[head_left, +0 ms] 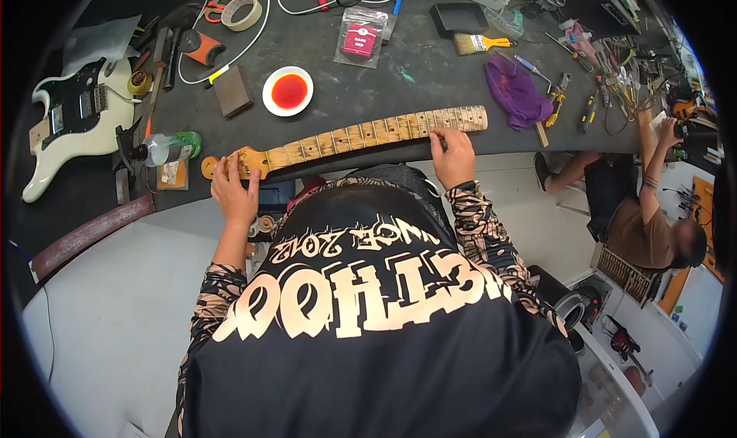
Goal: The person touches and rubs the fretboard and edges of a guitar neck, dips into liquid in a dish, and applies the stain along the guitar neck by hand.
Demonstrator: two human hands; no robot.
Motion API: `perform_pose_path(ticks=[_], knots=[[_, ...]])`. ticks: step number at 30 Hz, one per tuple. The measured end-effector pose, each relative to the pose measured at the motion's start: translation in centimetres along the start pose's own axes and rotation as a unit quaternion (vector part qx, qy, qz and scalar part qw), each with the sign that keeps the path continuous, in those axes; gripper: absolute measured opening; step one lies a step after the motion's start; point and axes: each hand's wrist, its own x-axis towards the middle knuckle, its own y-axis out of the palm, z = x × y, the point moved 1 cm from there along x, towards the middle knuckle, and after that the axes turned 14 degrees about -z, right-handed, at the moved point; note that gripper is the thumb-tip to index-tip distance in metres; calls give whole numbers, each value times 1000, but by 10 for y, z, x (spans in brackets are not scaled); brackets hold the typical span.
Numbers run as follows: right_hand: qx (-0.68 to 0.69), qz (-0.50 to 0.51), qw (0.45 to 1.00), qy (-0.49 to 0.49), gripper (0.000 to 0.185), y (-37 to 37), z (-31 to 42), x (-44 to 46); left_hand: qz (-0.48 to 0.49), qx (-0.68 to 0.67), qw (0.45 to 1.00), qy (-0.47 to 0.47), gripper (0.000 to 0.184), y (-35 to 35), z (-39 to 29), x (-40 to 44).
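At the left, a bottle [173, 148], part clear, part green, is on the bench [338, 92], its contents unclear; next, the left hand [236, 195] lies palm down, fingers extended and open, thumb apart, over the headstock of a guitar neck [347, 139], which lies frets up along the near edge; beyond it, a white dish [267, 91] holds red liquid [289, 92]; then a packet [361, 39] labelled DARK RED; the right hand [454, 160] bends over the neck near its other end, whether its fingers grip I cannot tell.
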Motion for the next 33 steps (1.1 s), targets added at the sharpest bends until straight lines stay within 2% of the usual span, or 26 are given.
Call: perform_pose_path(ticks=[4,11,19,24,27,29,33], knots=[[-9,-16,999,-39,9,15,6,-4,19,4,1000,22,68,-9,-7,4],[-94,-51,994,-10,8,23,16,-8,19,-12,1000,8,73,-3,-5,-1],[-40,-27,999,-26,10,24,7,-9,26,-10,1000,-2,74,-6,-9,0],[-84,-45,995,4,10,24,0,-6,25,-27,999,-6,75,-4,-8,0],[-28,-20,999,10,10,26,4,-8,28,-21,999,-4,75,-5,-7,1],[-86,-47,995,1,11,23,1,-2,28,-17,999,-5,75,-4,-8,1],[-42,-31,998,-25,11,30,4,-5,26,-21,999,-5,75,-5,-8,1]])
